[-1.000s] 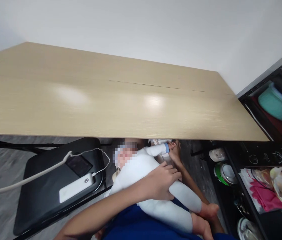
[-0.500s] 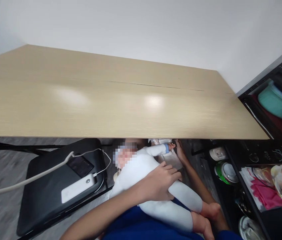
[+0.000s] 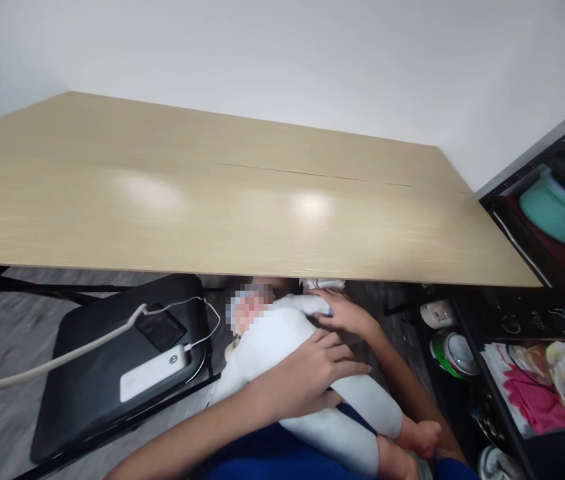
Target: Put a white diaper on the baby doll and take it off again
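Note:
A baby doll (image 3: 282, 340) in a white suit lies face up across my lap, its head to the left near the table's edge and its bare feet to the lower right. My left hand (image 3: 319, 367) lies over its waist and hip, the fingers bent round the body. My right hand (image 3: 345, 313) reaches in from the right and closes round the cuff end of the doll's sleeve (image 3: 312, 305); the doll's own hand is hidden under it. Its head is blurred out. A folded white cloth (image 3: 325, 283) shows just beyond my right hand, partly under the tabletop.
A wooden table (image 3: 242, 220) spans the view above the doll. On the left, a black padded stool (image 3: 92, 353) bears a white power bank (image 3: 152, 373) with a cable and a dark flat device (image 3: 161, 328). Black shelves on the right hold a teal basin (image 3: 559, 210), pink cloth (image 3: 539, 403) and jars.
My right hand has moved left and toward me, from beside the doll's hand onto its sleeve end, covering that hand. The left hand stays on the doll's hip.

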Motion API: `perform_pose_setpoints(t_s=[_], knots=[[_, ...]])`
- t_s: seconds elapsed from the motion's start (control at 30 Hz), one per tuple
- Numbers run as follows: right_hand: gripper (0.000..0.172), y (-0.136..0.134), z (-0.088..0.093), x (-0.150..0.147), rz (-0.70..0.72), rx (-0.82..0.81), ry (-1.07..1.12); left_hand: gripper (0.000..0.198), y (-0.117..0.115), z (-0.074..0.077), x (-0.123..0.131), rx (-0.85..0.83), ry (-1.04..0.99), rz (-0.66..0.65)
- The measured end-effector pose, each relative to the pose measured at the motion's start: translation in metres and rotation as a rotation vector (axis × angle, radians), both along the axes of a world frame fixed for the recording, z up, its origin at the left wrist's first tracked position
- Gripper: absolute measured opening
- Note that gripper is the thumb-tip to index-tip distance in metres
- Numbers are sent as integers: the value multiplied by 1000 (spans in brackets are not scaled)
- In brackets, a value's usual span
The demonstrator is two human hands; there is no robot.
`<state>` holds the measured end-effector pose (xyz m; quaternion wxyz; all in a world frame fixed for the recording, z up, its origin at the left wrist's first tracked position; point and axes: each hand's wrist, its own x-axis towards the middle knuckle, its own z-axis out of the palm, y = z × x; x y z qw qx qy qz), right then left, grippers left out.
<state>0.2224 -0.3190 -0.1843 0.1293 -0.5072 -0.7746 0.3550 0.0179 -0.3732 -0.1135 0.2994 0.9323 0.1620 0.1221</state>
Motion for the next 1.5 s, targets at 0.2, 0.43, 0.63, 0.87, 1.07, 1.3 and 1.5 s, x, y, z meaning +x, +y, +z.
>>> perform_pose_setpoints(t_s=[0.2, 0.43, 0.63, 0.87, 1.07, 1.3, 1.5], knots=[[30, 2, 2, -19, 26, 109, -64, 25, -42, -46, -98, -75, -322, 890], [21, 1, 16, -34, 126, 297, -78, 67, -74, -123, -156, -659, -72, 1272], [30, -8, 47, -36, 148, 450, -3, 64, -77, -94, -148, -629, -236, 1245], [49, -28, 89, -2, -45, 528, 167, 72, -50, -36, -151, -505, -295, 1142], [40, -3, 105, 33, -299, 656, 52, 75, 61, 10, -151, -266, -56, 828], [25, 76, 66, 75, -447, 676, -100, 77, 194, 12, -113, -1, 67, 750], [35, 123, 36, 99, -468, 659, -156, 55, 254, 14, -90, 128, 163, 771]])
